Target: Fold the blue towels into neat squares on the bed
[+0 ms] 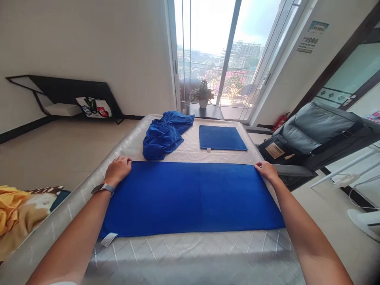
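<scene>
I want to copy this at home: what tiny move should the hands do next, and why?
I'd guess the right hand should carry its corner of the large blue cloth over to the left hand. The hands are at its two far corners, it lies spread flat and wide, and the smaller flat blue cloth beyond it looks neatly folded.

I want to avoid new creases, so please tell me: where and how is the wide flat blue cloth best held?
Probably at its two far corners, one hand coming from each outer side. The wide blue cloth lies flat, so a corner should pinch most easily; the left hand and right hand are at these corners.
</scene>
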`<action>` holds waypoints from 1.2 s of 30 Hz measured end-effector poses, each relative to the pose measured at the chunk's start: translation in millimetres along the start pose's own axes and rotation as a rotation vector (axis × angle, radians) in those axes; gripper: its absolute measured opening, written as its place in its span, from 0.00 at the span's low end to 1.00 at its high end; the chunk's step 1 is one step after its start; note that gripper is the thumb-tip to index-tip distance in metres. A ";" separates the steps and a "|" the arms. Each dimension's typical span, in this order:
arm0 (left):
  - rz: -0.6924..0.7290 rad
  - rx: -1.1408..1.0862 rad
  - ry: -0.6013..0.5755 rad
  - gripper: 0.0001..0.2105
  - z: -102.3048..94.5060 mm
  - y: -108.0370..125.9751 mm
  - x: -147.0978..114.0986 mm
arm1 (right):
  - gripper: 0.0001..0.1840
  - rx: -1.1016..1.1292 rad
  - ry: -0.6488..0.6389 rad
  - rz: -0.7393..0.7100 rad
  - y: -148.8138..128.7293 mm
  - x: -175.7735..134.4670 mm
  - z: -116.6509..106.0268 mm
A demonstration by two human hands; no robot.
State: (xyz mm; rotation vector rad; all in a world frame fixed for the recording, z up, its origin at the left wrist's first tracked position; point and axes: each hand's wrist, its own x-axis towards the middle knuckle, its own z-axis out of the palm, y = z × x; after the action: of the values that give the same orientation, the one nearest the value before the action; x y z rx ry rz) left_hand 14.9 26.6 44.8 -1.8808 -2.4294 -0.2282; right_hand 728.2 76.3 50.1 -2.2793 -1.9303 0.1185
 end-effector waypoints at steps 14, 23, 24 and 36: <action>-0.070 0.037 -0.043 0.20 -7.2 14.2 7.7 | 0.17 -0.018 -0.009 0.035 5.1 6.1 5.7; -0.105 0.053 -0.031 0.20 -9.2 12.2 18.5 | 0.17 -0.048 -0.057 0.113 -11.0 7.8 -4.6; -0.110 0.047 -0.026 0.19 -11.4 12.6 17.9 | 0.17 -0.063 -0.064 0.121 -14.7 6.0 -7.1; 0.665 -0.206 0.121 0.19 12.1 211.0 -45.4 | 0.25 0.094 0.042 -0.526 -238.4 -89.5 31.7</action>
State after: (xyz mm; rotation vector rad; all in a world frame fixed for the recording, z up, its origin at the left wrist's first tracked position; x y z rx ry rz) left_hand 230.8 36.6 43.3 -2.5396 -1.6310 -0.5381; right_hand 476.1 28.2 55.2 -1.6340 -2.3652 0.0943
